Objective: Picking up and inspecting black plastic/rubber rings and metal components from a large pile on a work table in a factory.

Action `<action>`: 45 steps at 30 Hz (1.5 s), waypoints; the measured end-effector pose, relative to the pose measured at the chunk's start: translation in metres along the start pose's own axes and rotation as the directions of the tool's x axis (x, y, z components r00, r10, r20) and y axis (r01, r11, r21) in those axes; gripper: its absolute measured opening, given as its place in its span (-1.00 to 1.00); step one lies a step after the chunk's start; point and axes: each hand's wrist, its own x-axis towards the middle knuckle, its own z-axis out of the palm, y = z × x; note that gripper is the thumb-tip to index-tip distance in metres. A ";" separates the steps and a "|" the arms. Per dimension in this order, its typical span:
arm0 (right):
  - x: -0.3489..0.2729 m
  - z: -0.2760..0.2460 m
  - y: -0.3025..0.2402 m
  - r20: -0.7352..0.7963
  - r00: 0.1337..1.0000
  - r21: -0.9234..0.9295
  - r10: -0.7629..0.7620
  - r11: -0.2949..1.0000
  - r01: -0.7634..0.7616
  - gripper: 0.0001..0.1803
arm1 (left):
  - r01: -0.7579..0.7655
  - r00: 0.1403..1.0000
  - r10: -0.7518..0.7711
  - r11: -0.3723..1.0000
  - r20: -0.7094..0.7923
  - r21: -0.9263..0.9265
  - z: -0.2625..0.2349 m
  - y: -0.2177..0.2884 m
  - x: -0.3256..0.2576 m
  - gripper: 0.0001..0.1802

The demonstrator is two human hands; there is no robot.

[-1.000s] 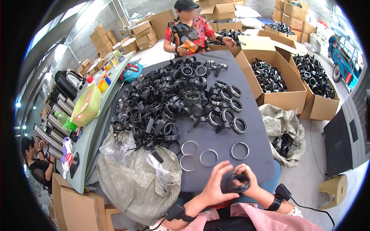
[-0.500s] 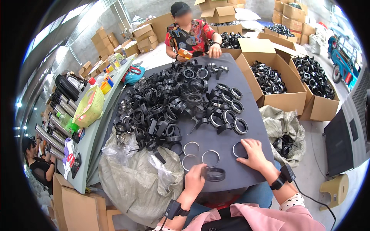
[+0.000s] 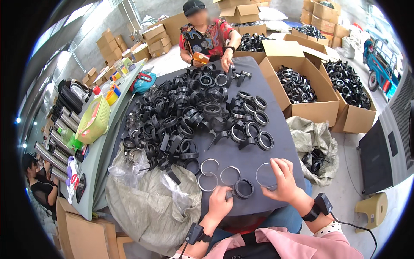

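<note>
Left hand (image 3: 219,202) pinches a black ring clamp (image 3: 244,188) lying at the table (image 3: 276,142) near edge; right hand (image 3: 282,181) lifts a metal ring (image 3: 264,175), its fingertips half hiding the far rim, grip loosely curled

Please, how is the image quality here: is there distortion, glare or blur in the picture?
Head view: strong fisheye bending, so the edges of the dark table and the cardboard boxes curve toward a black rim. Daylight is even, with bright glare at the upper left. The left hand on the black ring and the right hand on the metal ring look sharp. The co-worker's face is blurred.
</note>
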 end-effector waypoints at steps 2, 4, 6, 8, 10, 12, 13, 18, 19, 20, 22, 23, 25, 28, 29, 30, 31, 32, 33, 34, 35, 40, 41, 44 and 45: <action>-0.008 0.009 -0.003 0.095 0.993 0.108 0.071 0.991 -0.081 -0.02 | 0.011 0.998 -0.009 0.999 0.064 -0.042 -0.001 -0.001 -0.001 -0.76; -0.022 0.025 -0.012 0.269 0.947 0.264 0.175 0.932 -0.247 -0.03 | 0.008 0.997 -0.005 0.999 0.075 -0.044 0.002 -0.001 0.000 -0.76; -0.027 0.036 -0.022 0.353 0.926 0.251 0.133 0.940 -0.231 -0.10 | 0.017 0.997 -0.015 0.999 0.080 -0.035 0.005 -0.003 -0.002 -0.77; -0.028 0.044 -0.032 0.400 0.898 0.245 0.182 0.923 -0.296 -0.15 | 0.005 0.997 -0.006 1.000 0.080 0.010 0.006 -0.005 -0.004 -0.78; -0.028 0.050 -0.037 0.425 0.889 0.216 0.171 0.935 -0.283 -0.16 | -0.011 0.998 0.010 1.000 0.069 0.017 0.005 -0.003 -0.003 -0.79; -0.027 0.053 -0.039 0.448 0.879 0.184 0.161 0.946 -0.267 -0.18 | -0.029 0.998 0.028 0.999 0.057 0.021 0.004 -0.002 -0.002 -0.80; -0.027 0.054 -0.038 0.457 0.874 0.187 0.166 0.943 -0.276 -0.18 | -0.034 0.998 0.032 0.999 0.063 0.026 0.004 -0.003 -0.002 -0.80; -0.028 0.055 -0.040 0.475 0.864 0.173 0.170 0.944 -0.282 -0.21 | -0.055 0.993 0.050 0.998 0.106 0.043 0.002 -0.003 -0.003 -0.78; -0.029 0.057 -0.039 0.446 0.875 0.205 0.190 0.930 -0.307 -0.23 | -0.059 0.992 0.053 0.997 0.111 0.052 0.003 -0.003 -0.004 -0.78; -0.030 0.059 -0.037 0.414 0.885 0.234 0.214 0.914 -0.330 -0.25 | -0.067 0.991 0.060 0.996 0.117 0.060 0.003 -0.004 -0.004 -0.78; -0.033 0.058 -0.025 0.273 0.903 0.156 0.332 0.911 -0.382 -0.27 | -0.066 0.990 0.058 0.996 0.128 0.053 0.004 -0.005 -0.006 -0.78; -0.030 0.054 -0.015 0.257 0.894 0.035 0.368 0.921 -0.389 -0.28 | -0.064 0.989 0.057 0.997 0.140 0.050 0.004 -0.007 -0.008 -0.79; -0.023 0.052 -0.006 0.362 0.858 -0.193 0.365 0.929 -0.315 -0.29 | -0.050 0.990 0.043 0.997 0.136 0.050 0.003 -0.008 -0.009 -0.79; -0.018 0.032 -0.009 0.352 0.905 -0.126 0.240 0.970 -0.208 -0.31 | -0.088 0.988 0.080 0.995 0.130 0.052 0.006 -0.005 -0.002 -0.79; -0.016 0.029 -0.011 0.320 0.922 -0.064 0.216 0.976 -0.207 -0.32 | -0.108 0.987 0.101 0.993 0.127 0.049 0.009 -0.004 0.000 -0.79; -0.010 0.027 -0.019 0.345 0.909 -0.037 0.234 0.971 -0.236 -0.35 | -0.130 0.985 0.125 0.991 0.121 0.037 0.005 -0.001 0.003 -0.80; -0.010 0.033 -0.022 0.368 0.905 -0.005 0.213 0.974 -0.227 -0.41 | -0.162 0.981 0.159 0.987 0.114 0.013 0.005 -0.002 0.004 -0.78; -0.011 0.042 -0.023 0.388 0.903 0.036 0.186 0.976 -0.216 -0.47 | -0.192 0.976 0.191 0.981 0.104 -0.002 0.001 -0.005 0.001 -0.76; -0.015 0.048 -0.019 0.441 0.884 0.075 0.155 0.975 -0.208 -0.54 | -0.212 0.969 0.213 0.977 0.121 -0.023 0.000 -0.009 -0.001 -0.76; -0.019 0.051 -0.016 0.490 0.864 0.119 0.119 0.972 -0.201 -0.60 | -0.208 0.964 0.212 0.977 0.162 -0.043 0.000 -0.013 -0.003 -0.69; -0.016 0.052 -0.018 0.369 0.928 0.177 0.061 0.975 -0.134 -0.69 | -0.186 0.963 0.189 0.982 0.190 -0.034 -0.005 -0.017 -0.005 -0.62; -0.014 -0.015 0.012 0.236 0.955 -0.034 0.182 0.983 -0.179 -0.73 | -0.218 0.975 0.217 0.976 -0.046 -0.002 -0.023 0.006 0.004 -0.39; -0.018 -0.042 0.026 0.153 0.960 -0.146 0.236 0.966 -0.214 -0.72 | -0.189 0.980 0.188 0.982 -0.073 -0.019 -0.026 0.007 0.007 -0.45; -0.042 -0.096 0.083 -0.088 0.930 -0.315 0.356 0.876 -0.365 -0.74 | -0.115 0.977 0.131 0.988 -0.166 0.103 -0.051 0.003 0.024 -0.56; -0.044 -0.106 0.099 -0.077 0.905 -0.369 0.418 0.831 -0.415 -0.76 | -0.080 0.967 0.114 0.985 -0.229 0.153 -0.067 -0.005 0.028 -0.60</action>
